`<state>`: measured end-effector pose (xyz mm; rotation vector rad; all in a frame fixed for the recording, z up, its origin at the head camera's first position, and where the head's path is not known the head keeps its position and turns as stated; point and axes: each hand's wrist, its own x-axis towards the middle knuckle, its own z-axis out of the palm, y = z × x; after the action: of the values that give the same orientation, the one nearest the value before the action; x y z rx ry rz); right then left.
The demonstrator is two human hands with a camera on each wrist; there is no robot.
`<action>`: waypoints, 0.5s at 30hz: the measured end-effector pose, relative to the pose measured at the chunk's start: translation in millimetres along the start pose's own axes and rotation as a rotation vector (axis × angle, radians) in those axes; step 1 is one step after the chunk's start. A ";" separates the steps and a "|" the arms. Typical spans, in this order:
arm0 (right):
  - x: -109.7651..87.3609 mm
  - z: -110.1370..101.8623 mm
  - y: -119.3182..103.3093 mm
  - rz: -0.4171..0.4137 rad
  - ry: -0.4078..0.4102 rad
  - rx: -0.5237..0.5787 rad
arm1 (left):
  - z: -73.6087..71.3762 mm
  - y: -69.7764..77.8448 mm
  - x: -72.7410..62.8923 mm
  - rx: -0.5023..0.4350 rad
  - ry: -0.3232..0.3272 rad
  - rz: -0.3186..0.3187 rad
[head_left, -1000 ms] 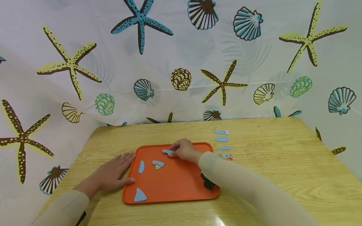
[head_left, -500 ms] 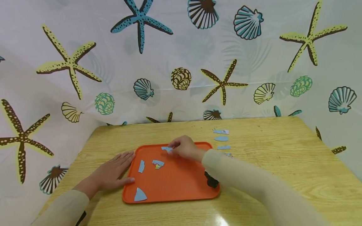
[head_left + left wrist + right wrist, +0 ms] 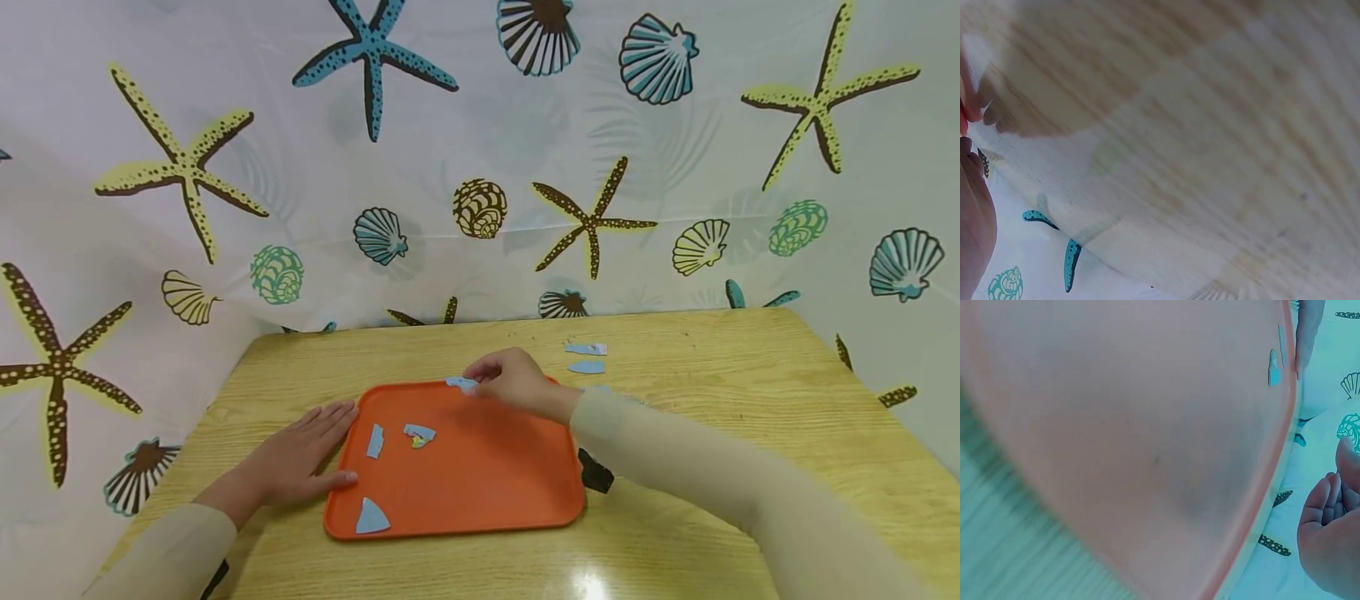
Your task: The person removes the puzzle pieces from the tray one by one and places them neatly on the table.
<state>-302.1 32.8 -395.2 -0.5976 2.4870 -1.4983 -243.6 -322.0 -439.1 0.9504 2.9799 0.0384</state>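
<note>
My right hand [image 3: 517, 381] pinches a small light-blue flat piece [image 3: 460, 382] between thumb and fingers, over the far rim of an orange-red tray [image 3: 480, 492]. In the right wrist view that hand [image 3: 1329, 544] shows at the lower right; the piece is hidden there. My left hand [image 3: 300, 454] lies spread at the tray's left edge, its fingertips and thumb at the rim. On the tray lie a narrow light-blue piece [image 3: 376, 442], a piece with a yellow patterned part [image 3: 418, 435], and a fan-shaped piece [image 3: 371, 518] in the near left corner.
Beyond the tray's right side, light-blue pieces lie in a column on the wooden table [image 3: 720, 367], among them a long one [image 3: 586, 349] and a pointed one [image 3: 587, 367]. My right forearm partly covers those nearer me. A shell-print cloth [image 3: 420, 275] hangs behind the table.
My right hand has moved from over the tray toward its far right rim, carrying the light-blue piece along. The left hand and the pieces lying on the tray have stayed put.
</note>
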 end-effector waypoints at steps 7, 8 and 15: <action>-17.2 -15.6 5.6 0.002 -0.028 0.006 | 0.7 -0.4 0.4 0.008 -0.005 0.004; -20.2 -18.2 6.6 0.003 -0.031 0.008 | 0.8 -0.5 0.5 0.009 -0.006 0.003; -38.3 -35.2 20.5 0.020 -0.031 -0.007 | 1.6 -2.0 0.3 0.005 -0.006 0.002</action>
<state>-284.9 85.8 -398.5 -0.5906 2.4686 -1.4623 -245.0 -323.4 -440.7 0.9522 2.9752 0.0274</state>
